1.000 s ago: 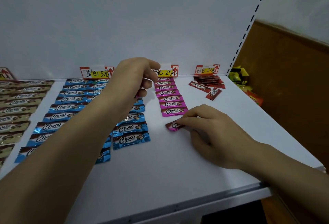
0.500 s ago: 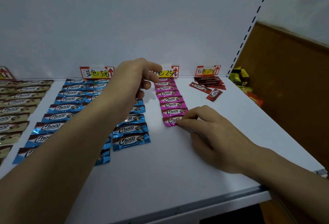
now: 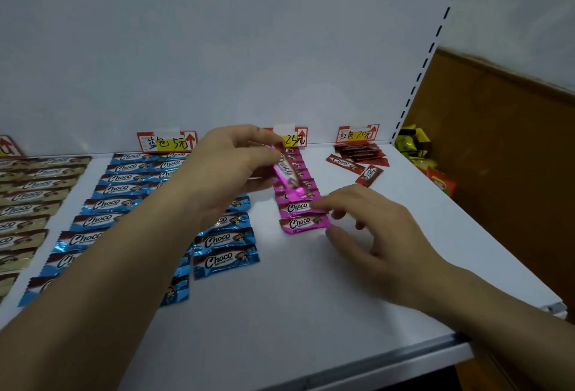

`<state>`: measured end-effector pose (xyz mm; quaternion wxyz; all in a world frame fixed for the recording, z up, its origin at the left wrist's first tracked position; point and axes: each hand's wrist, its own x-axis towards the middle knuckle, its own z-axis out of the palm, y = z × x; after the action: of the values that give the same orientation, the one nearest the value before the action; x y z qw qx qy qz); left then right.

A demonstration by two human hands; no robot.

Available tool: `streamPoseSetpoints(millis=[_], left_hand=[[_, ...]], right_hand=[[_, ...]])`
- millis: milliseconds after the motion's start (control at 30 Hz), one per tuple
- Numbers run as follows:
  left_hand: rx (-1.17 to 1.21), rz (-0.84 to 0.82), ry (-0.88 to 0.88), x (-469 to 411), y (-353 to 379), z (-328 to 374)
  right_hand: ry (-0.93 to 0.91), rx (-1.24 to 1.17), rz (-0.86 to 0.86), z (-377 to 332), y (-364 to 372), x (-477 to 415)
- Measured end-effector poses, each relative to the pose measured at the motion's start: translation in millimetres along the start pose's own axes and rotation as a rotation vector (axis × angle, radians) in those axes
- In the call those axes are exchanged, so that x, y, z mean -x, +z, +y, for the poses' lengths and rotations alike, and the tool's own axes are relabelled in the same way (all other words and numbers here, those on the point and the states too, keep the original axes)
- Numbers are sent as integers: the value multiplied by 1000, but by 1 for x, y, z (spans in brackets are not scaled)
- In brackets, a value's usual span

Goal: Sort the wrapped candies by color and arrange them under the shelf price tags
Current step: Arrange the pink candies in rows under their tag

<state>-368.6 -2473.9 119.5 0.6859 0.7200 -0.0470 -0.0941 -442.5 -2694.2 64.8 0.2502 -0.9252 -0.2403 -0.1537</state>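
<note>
Pink row under its tag: one candy newly seated at the 6 o'clock end, right hand lifted off, loose and empty, at its 3 o'clock; left hand pinches the next pink candy above.

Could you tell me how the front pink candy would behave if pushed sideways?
Probably slides easily: the front pink candy has glossy foil on a smooth shelf. It lies flat, so rolling seems unlikely. Likely light, being thin.
</note>
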Motion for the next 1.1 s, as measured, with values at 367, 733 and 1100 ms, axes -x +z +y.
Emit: streamPoseSetpoints(millis=[367, 733, 1100], left_hand=[[-468, -115, 219, 5, 1, -1], [-1302, -4, 373, -3, 1, -22], [-1341, 91, 403, -3, 4, -22]], right_hand=[[340, -609, 163, -15, -21, -36], [58, 112, 24, -9, 4, 15], [-68, 182, -106, -12, 6, 22]])
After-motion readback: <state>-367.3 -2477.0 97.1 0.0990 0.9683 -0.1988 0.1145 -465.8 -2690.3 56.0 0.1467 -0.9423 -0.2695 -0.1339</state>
